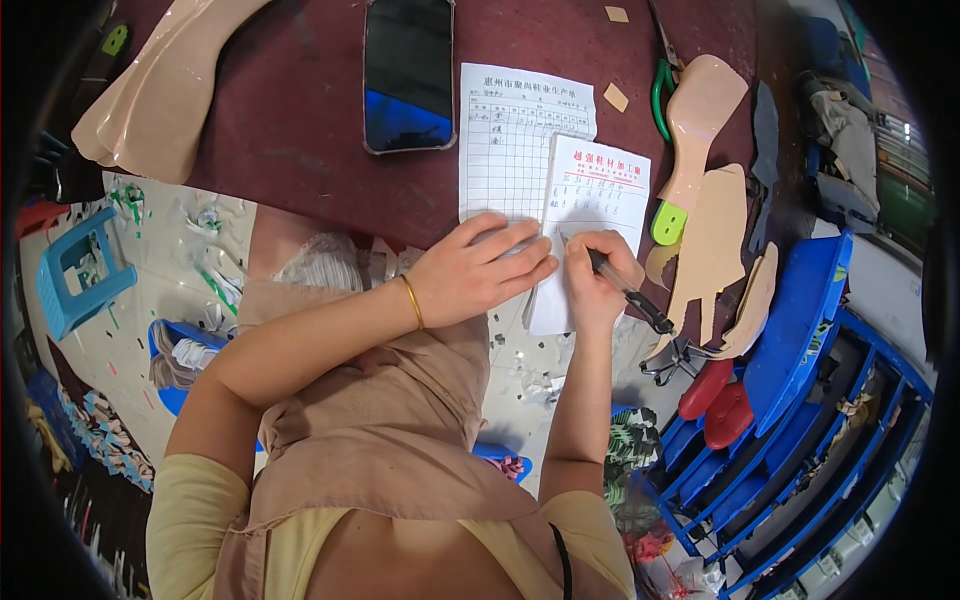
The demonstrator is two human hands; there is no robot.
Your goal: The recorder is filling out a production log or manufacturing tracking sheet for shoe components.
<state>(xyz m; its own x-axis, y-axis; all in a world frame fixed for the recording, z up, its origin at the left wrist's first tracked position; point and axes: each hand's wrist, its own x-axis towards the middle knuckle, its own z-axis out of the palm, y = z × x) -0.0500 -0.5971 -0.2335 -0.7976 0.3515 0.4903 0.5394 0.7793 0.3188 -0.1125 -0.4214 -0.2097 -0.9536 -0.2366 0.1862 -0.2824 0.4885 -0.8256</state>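
In my right hand (pixel 603 275) is a black pen (pixel 640 303), its tip on a white notepad (pixel 597 200) with red print at the top and handwritten rows. The pad lies at the table's near edge, its lower end jutting past it. My left hand (pixel 480 265) lies with fingers stretched out over the pad's left edge and the lower part of a printed form (pixel 507 150). That form has a ruled grid with some handwriting, and the pad overlaps its right side.
A smartphone (pixel 408 80) lies on the dark red table (pixel 300 90) left of the form. Green-handled scissors (pixel 660 100) and beige shoe-part pieces (pixel 708 225) lie to the right. Glossy beige material (pixel 160 90) is at the far left. A blue rack (pixel 800 450) stands lower right, a blue stool (pixel 85 272) at left.
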